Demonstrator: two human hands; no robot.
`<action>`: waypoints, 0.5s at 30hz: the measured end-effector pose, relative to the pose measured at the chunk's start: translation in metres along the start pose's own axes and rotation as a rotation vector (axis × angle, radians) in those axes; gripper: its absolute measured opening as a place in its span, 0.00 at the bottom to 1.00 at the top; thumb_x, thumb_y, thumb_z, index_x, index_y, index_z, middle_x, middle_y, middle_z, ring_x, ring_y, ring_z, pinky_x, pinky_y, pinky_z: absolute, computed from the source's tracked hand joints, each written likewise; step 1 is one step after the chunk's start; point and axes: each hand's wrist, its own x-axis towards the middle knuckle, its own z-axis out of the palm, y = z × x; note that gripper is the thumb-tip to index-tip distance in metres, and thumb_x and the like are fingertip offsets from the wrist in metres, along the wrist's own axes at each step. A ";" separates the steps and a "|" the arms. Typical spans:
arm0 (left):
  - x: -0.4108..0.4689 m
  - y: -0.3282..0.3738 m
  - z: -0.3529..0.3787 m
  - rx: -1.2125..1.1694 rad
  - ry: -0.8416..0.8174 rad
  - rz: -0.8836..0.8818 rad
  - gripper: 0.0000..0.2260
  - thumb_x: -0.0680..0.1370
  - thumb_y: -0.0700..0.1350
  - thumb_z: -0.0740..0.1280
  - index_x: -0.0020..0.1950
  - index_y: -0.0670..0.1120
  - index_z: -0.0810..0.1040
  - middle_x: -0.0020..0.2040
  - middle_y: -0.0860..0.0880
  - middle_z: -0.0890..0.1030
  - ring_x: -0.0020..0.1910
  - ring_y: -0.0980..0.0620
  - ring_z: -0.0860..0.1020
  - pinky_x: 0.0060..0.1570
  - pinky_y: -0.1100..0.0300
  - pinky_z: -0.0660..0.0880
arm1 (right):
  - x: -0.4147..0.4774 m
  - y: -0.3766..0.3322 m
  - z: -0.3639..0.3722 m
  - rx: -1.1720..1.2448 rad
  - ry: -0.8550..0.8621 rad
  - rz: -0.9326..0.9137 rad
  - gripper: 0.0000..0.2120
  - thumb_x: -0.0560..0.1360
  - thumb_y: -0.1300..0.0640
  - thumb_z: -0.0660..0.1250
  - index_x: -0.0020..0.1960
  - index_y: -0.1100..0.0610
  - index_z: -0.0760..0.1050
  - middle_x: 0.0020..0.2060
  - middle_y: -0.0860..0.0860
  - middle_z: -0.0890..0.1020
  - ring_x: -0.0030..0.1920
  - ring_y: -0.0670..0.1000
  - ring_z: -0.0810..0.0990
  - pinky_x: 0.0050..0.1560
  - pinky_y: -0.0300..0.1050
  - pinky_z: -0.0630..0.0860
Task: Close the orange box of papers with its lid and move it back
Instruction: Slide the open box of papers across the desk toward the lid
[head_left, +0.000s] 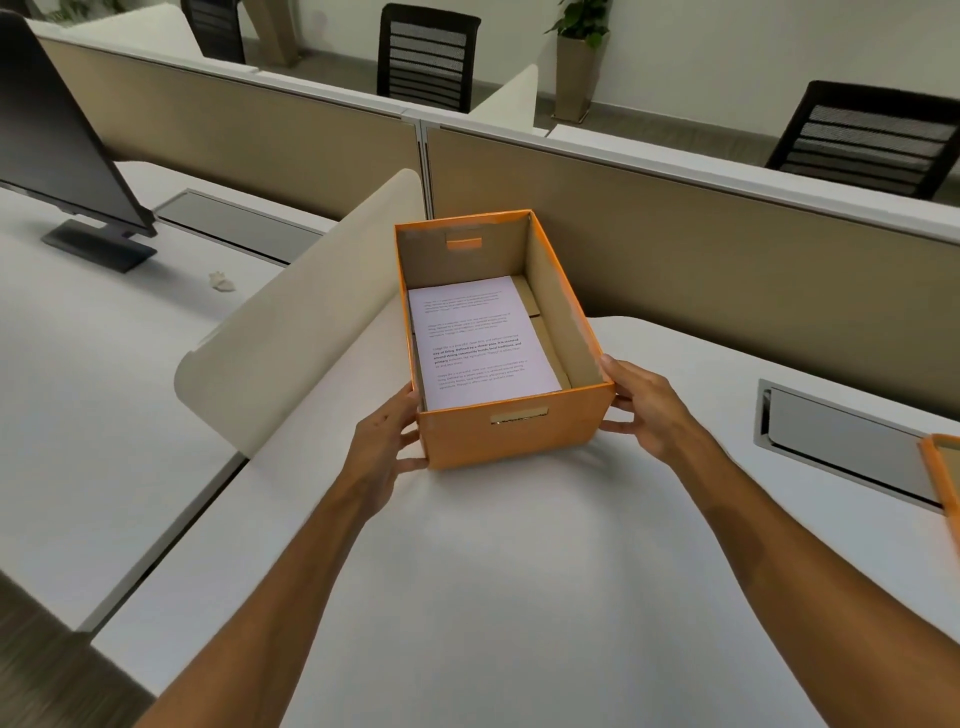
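Observation:
An orange box (511, 434) stands open on the white desk (519, 571), with a stack of printed white papers (480, 340) lying flat inside. My left hand (387, 441) presses against the box's near left corner. My right hand (644, 408) holds the near right corner, thumb at the rim. The orange lid (944, 475) lies on the desk at the far right edge of view, mostly cut off.
A curved cream divider (311, 322) rises just left of the box. A tan partition wall (701, 260) runs behind it. A metal cable hatch (841, 441) sits in the desk to the right. A monitor (57, 145) stands on the neighbouring desk at left.

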 end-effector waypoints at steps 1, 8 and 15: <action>-0.005 0.000 0.001 0.006 -0.005 0.007 0.18 0.80 0.59 0.63 0.68 0.57 0.78 0.57 0.52 0.86 0.58 0.45 0.82 0.45 0.47 0.83 | -0.007 0.001 -0.003 0.007 0.006 -0.004 0.17 0.78 0.41 0.65 0.60 0.49 0.80 0.52 0.52 0.83 0.57 0.55 0.81 0.52 0.60 0.80; -0.045 -0.008 0.012 0.036 -0.044 0.049 0.21 0.78 0.59 0.65 0.70 0.56 0.76 0.62 0.51 0.83 0.59 0.43 0.81 0.49 0.40 0.82 | -0.068 0.016 -0.032 0.065 0.047 -0.035 0.19 0.76 0.43 0.68 0.64 0.49 0.78 0.51 0.49 0.83 0.58 0.57 0.80 0.57 0.66 0.78; -0.106 -0.028 0.047 0.077 -0.089 0.072 0.22 0.79 0.58 0.64 0.71 0.53 0.76 0.64 0.49 0.81 0.59 0.40 0.81 0.51 0.36 0.80 | -0.158 0.044 -0.080 0.150 0.092 -0.058 0.20 0.76 0.47 0.70 0.66 0.51 0.76 0.57 0.51 0.81 0.58 0.56 0.80 0.51 0.73 0.78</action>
